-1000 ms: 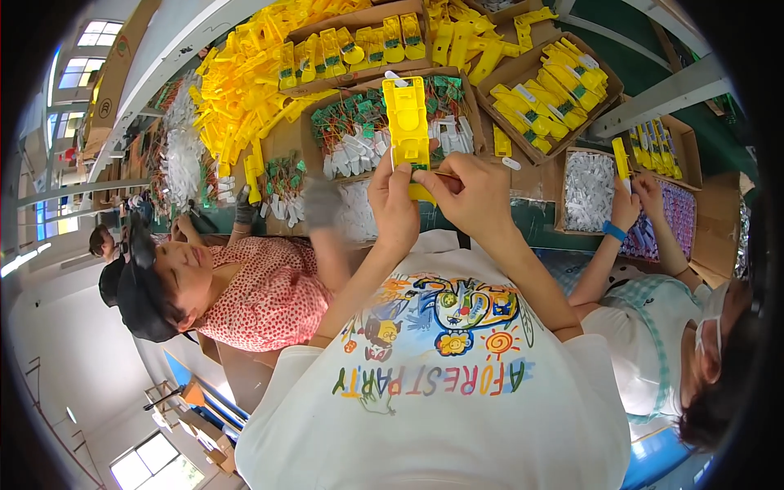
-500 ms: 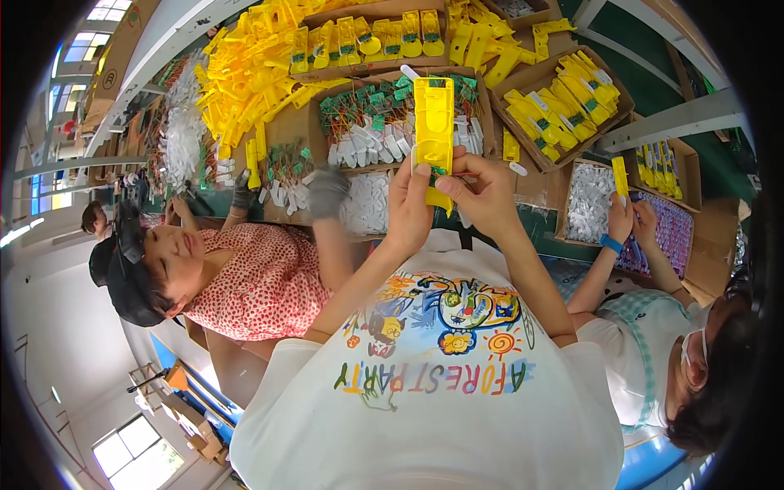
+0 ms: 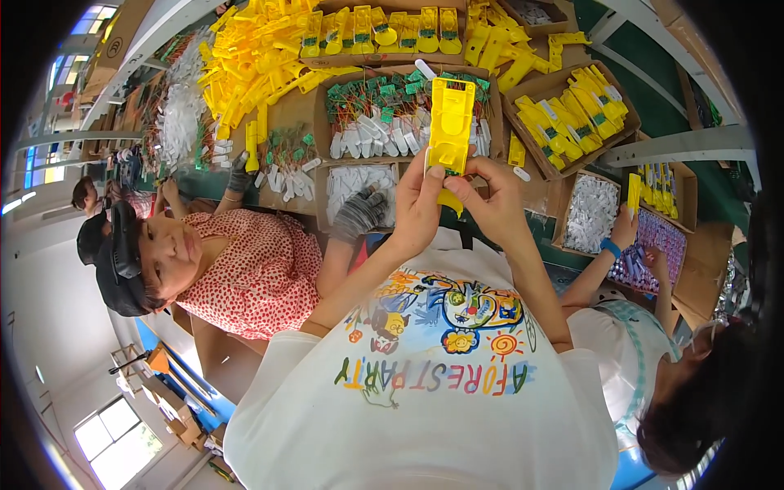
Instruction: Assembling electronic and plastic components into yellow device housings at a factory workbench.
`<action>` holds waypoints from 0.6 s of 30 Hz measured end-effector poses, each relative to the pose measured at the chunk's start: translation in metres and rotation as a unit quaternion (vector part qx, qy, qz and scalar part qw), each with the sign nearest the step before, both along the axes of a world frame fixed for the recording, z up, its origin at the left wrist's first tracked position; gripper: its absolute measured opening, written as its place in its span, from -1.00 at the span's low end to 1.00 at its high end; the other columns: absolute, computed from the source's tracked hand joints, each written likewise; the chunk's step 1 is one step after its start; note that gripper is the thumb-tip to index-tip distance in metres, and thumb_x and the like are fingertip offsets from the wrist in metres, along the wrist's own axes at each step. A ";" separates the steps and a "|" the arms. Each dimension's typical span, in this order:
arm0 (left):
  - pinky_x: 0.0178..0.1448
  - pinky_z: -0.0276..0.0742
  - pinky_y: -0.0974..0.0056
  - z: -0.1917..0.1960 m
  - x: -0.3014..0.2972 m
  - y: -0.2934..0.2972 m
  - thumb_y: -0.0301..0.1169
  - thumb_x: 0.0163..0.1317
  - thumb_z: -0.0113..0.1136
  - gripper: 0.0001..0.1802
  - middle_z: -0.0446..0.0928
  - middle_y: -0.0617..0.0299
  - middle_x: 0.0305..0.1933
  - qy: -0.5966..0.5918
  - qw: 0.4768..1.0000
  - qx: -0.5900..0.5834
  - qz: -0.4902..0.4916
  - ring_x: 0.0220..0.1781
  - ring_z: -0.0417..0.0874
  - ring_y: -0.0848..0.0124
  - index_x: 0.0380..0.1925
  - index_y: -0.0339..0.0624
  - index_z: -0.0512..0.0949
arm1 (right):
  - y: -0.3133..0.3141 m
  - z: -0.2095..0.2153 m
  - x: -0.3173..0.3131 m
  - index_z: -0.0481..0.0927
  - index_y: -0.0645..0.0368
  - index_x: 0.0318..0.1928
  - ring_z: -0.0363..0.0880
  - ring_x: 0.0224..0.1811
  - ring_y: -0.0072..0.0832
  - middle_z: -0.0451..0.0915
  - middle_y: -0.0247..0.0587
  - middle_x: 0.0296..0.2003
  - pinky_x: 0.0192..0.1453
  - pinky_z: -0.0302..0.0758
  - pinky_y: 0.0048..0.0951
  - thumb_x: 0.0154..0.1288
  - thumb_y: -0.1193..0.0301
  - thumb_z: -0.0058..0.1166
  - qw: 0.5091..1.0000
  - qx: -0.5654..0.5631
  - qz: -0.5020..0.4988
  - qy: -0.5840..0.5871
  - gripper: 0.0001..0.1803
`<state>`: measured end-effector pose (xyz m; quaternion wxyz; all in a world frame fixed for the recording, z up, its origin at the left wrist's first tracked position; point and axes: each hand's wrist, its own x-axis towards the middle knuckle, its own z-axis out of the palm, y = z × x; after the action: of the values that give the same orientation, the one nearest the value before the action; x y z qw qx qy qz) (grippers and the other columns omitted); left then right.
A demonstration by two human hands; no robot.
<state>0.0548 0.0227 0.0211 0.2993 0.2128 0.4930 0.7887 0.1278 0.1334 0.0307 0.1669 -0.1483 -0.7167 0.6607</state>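
Observation:
A long yellow plastic housing point(image 3: 452, 118), open side up, is held upright in front of my chest by both hands. My left hand point(image 3: 419, 208) grips its lower left edge, thumb on the front. From the other side my right hand point(image 3: 494, 204) closes round the lower end, its thumb pressing near a bit of green circuit board point(image 3: 454, 171). The fingers behind the housing are partly hidden. Just beyond is a cardboard box point(image 3: 325, 131) of green boards with wires and white plastic pieces point(image 3: 367, 135).
Yellow parts point(image 3: 253, 65) are heaped at the far left. Boxes of yellow housings point(image 3: 572, 114) stand at the back and right. A co-worker's gloved hand point(image 3: 359, 214) is over a tray of white pieces at left; another co-worker point(image 3: 625, 229) holds a yellow part at right.
My hands keep their grip on the housing, which tilts slightly right. The left co-worker's gloved hand has come down over the white pieces. The right co-worker's one hand has dropped to the purple tray.

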 end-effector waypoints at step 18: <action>0.12 0.35 0.42 -0.017 -0.024 0.003 -0.50 0.31 -0.10 -0.57 0.45 0.22 0.06 0.012 0.996 -0.074 -0.044 0.05 0.45 0.51 0.18 -0.34 0.30 | 0.002 -0.043 -0.015 0.53 0.27 -0.19 0.42 -0.46 -0.77 0.51 -0.46 -0.43 -0.49 0.35 -0.70 0.32 0.37 0.02 0.995 -0.088 -0.030 -0.037 -0.79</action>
<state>0.0309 0.0260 0.0038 0.3431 0.2211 0.5438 0.7332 0.1132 0.1356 -0.0118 0.1464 -0.2084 -0.6569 0.7097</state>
